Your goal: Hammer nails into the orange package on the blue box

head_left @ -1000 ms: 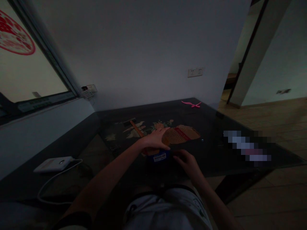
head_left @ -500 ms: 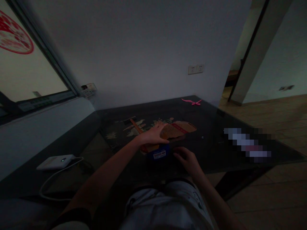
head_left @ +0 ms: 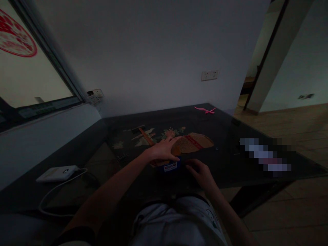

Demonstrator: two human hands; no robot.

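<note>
The room is dim. My left hand (head_left: 164,150) lies palm down on a brown woven fan-like piece (head_left: 193,143) with a red band, fingers wrapped over its near end, above a small blue box (head_left: 170,166) with a white label. My right hand (head_left: 201,171) rests just right of the blue box, fingers curled against the dark glass table (head_left: 230,160); what it holds, if anything, is hidden.
A wooden-handled tool (head_left: 145,135) lies behind my left hand. A pink ribbon (head_left: 205,110) sits at the table's far corner. A white device (head_left: 57,173) with a cable lies on the left bench. A doorway opens at the right.
The brown woven piece tipped up slightly half a second ago and now lies flatter again. Both hands stay in nearly the same place.
</note>
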